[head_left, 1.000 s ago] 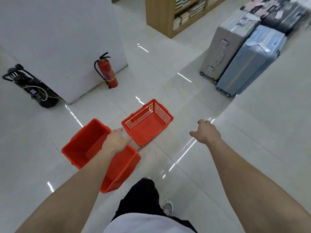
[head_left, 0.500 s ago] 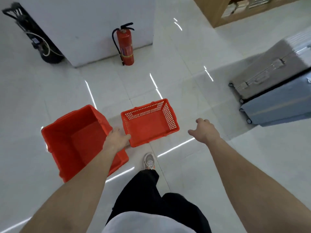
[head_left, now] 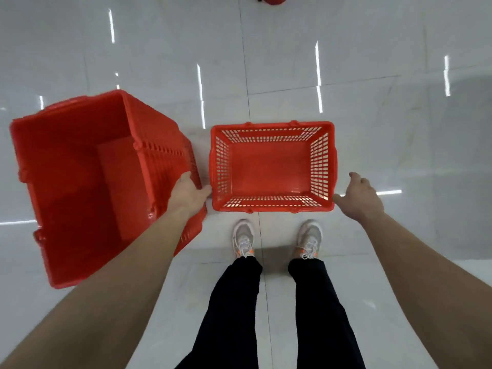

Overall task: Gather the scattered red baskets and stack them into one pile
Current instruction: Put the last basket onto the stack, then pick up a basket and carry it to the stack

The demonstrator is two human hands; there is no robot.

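Tiled floor (head_left: 399, 134), basket (head_left: 269, 169) just beside held stack (head_left: 66, 169)

Item one: I am wearing black trousers (head_left: 234, 302), running full-length to the ankles at six o'clock. Item two: a left trainer (head_left: 242, 239) and a right trainer (head_left: 308, 238), pale grey-white, white-laced, are showing orange trim at the collar.

One head view; it faces almost straight down at the near floor (head_left: 292, 62); the mesh basket (head_left: 269, 171) sits central.
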